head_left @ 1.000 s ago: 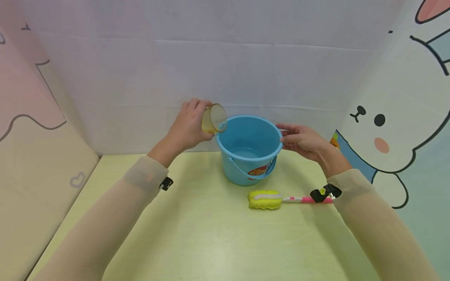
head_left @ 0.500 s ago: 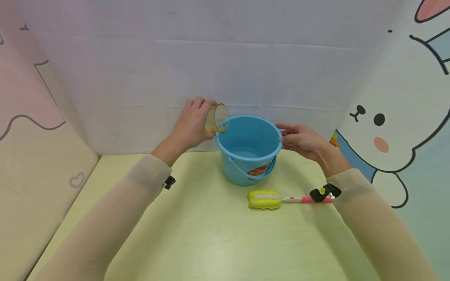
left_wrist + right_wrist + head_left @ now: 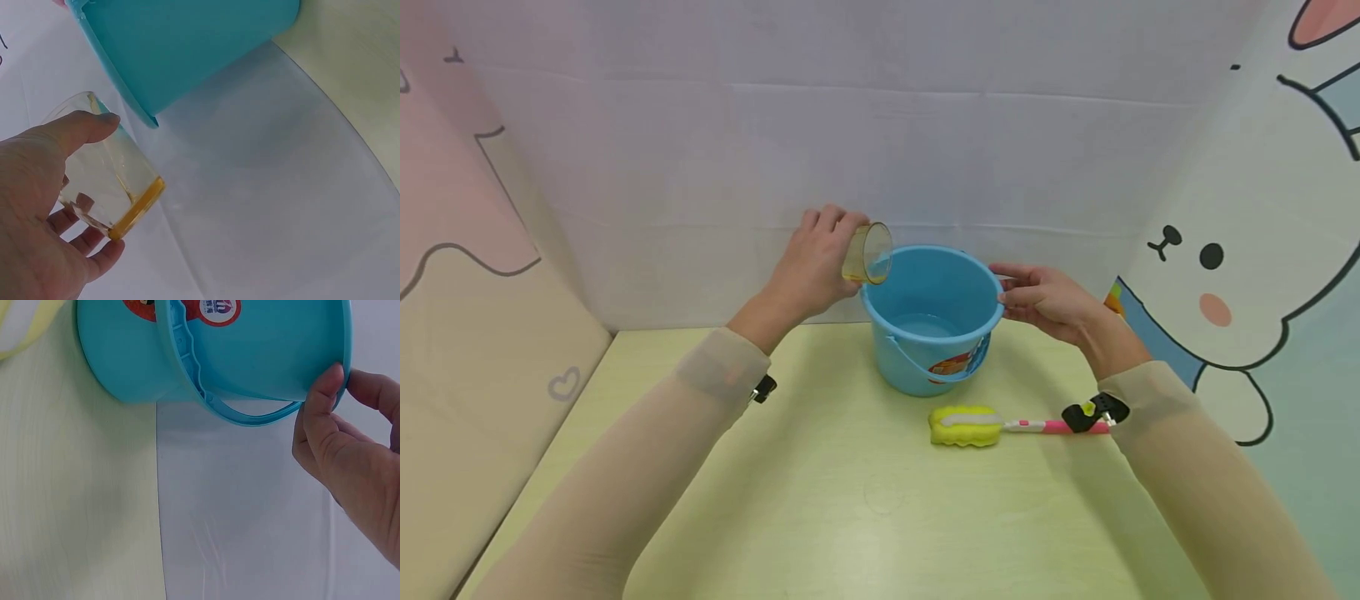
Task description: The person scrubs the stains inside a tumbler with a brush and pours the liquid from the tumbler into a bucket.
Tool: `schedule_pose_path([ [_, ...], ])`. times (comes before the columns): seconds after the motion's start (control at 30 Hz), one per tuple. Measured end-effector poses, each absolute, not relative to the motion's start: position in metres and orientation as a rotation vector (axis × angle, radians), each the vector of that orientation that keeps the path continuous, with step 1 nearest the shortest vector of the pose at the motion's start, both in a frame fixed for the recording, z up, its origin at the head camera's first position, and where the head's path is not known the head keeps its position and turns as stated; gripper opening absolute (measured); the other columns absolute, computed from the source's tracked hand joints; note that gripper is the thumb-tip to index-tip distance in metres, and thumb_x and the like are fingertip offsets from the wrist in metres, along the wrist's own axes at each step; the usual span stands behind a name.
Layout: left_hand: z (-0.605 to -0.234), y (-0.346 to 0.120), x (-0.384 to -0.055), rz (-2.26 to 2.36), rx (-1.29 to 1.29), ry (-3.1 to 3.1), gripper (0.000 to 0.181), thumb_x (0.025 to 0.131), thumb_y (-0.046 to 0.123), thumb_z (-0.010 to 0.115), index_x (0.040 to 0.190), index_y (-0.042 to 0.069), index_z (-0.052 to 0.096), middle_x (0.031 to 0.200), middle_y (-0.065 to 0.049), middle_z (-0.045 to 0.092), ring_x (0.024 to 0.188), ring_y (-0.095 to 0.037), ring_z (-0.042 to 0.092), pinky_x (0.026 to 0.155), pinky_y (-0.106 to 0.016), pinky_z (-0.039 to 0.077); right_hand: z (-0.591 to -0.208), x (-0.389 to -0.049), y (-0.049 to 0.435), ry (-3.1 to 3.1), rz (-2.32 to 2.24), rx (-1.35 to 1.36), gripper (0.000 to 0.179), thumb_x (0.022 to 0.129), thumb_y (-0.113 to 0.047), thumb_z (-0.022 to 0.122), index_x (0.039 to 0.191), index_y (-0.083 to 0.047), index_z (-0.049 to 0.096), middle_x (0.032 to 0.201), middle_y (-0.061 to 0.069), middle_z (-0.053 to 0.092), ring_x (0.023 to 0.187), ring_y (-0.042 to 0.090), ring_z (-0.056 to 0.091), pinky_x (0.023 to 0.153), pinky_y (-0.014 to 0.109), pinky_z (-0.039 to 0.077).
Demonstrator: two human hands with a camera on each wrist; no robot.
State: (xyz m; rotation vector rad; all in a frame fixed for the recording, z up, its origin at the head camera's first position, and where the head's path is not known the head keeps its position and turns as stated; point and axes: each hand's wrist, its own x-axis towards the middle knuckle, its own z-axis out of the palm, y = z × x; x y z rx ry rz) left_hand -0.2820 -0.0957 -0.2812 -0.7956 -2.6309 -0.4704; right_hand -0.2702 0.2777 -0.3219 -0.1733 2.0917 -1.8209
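Observation:
My left hand (image 3: pixel 816 262) grips a clear, amber-tinted cup (image 3: pixel 867 253), thumb on one side and fingers on the other. The cup leans on its side, its mouth toward the blue bucket (image 3: pixel 913 367), just over the left rim. In the left wrist view the cup (image 3: pixel 103 175) shows a thick amber base, with the bucket's rim apart from my fingers. My right hand (image 3: pixel 1048 304) holds the bucket's right rim; in the right wrist view the thumb presses the outer wall of the bucket (image 3: pixel 269 356). The bucket stands upright, its handle hanging down in front. Whether liquid lies inside, I cannot tell.
A brush (image 3: pixel 966 427) with a yellow sponge head and a pink and white handle lies in front of the bucket, partly under my right wrist strap. The pale table (image 3: pixel 820 500) meets a white cloth backdrop (image 3: pixel 700 167) right behind the bucket. Printed panels stand at both sides.
My left hand and the cup have moved a little to the right, bringing the cup's mouth further over the bucket's rim. The right hand, bucket and brush stay in place.

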Motion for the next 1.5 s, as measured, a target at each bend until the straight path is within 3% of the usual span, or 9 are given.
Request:
schedule_pose_path([
  [0.17, -0.281, -0.095, -0.282, -0.45, -0.798, -2.622, 0.084, 0.079, 0.015, 0.095, 0.149, 0.011, 0.05, 0.141, -0.014, 0.05, 0.129, -0.038, 0.041, 0.102, -0.056, 0.046, -0.3224, -0.2702, 0.2786, 2.103, -1.813, -0.176, 0.069, 0.108, -0.004, 0.061, 0.168, -0.006, 0.027, 0.155, 0.026, 0.044, 0.126, 0.031, 0.06, 0.107, 0.04, 0.053],
  [0.4, -0.2827, -0.0943, -0.2831, -0.437, -0.799, -2.614, 0.083, 0.079, 0.014, 0.095, 0.149, 0.011, 0.05, 0.14, -0.014, 0.05, 0.129, -0.038, 0.041, 0.101, -0.056, 0.046, -0.3224, -0.27, 0.2794, 2.105, -1.807, -0.18, 0.069, 0.108, -0.004, 0.06, 0.168, -0.006, 0.026, 0.158, 0.025, 0.043, 0.127, 0.03, 0.06, 0.104, 0.036, 0.054],
  [0.57, -0.2831, -0.094, -0.283, -0.438, -0.799, -2.608, 0.084, 0.078, 0.013, 0.095, 0.149, 0.011, 0.05, 0.141, -0.014, 0.05, 0.13, -0.038, 0.041, 0.102, -0.056, 0.046, -0.3218, -0.269, 0.2796, 2.109, -1.801, -0.175, 0.07, 0.108, -0.005, 0.06, 0.168, -0.007, 0.026, 0.157, 0.025, 0.043, 0.126, 0.029, 0.06, 0.108, 0.041, 0.052],
  [0.87, -0.2832, -0.0939, -0.2829, -0.431, -0.798, -2.608, 0.083, 0.079, 0.012, 0.095, 0.149, 0.011, 0.051, 0.141, -0.014, 0.05, 0.131, -0.038, 0.04, 0.102, -0.055, 0.046, -0.321, -0.2682, 0.2798, 2.097, -1.816, -0.17, 0.07, 0.108, -0.004, 0.061, 0.168, -0.006, 0.025, 0.156, 0.026, 0.043, 0.124, 0.029, 0.061, 0.1, 0.034, 0.056],
  [1.1, -0.2833, -0.093, -0.2825, -0.413, -0.802, -2.601, 0.082, 0.079, 0.012, 0.095, 0.149, 0.012, 0.051, 0.14, -0.014, 0.05, 0.13, -0.038, 0.041, 0.103, -0.055, 0.046, -0.3211, -0.2676, 0.2802, 2.104, -1.815, -0.169, 0.069, 0.108, -0.004, 0.061, 0.168, -0.006, 0.027, 0.154, 0.024, 0.044, 0.122, 0.027, 0.062, 0.105, 0.038, 0.054],
  [1.5, -0.2828, -0.0925, -0.2819, -0.37, -0.809, -2.602, 0.083, 0.079, 0.01, 0.095, 0.149, 0.013, 0.05, 0.143, -0.015, 0.048, 0.131, -0.04, 0.04, 0.104, -0.055, 0.045, -0.321, -0.2678, 0.2806, 2.089, -1.826, -0.162, 0.069, 0.108, -0.004, 0.06, 0.168, -0.006, 0.026, 0.154, 0.023, 0.044, 0.121, 0.026, 0.063, 0.098, 0.032, 0.057],
])
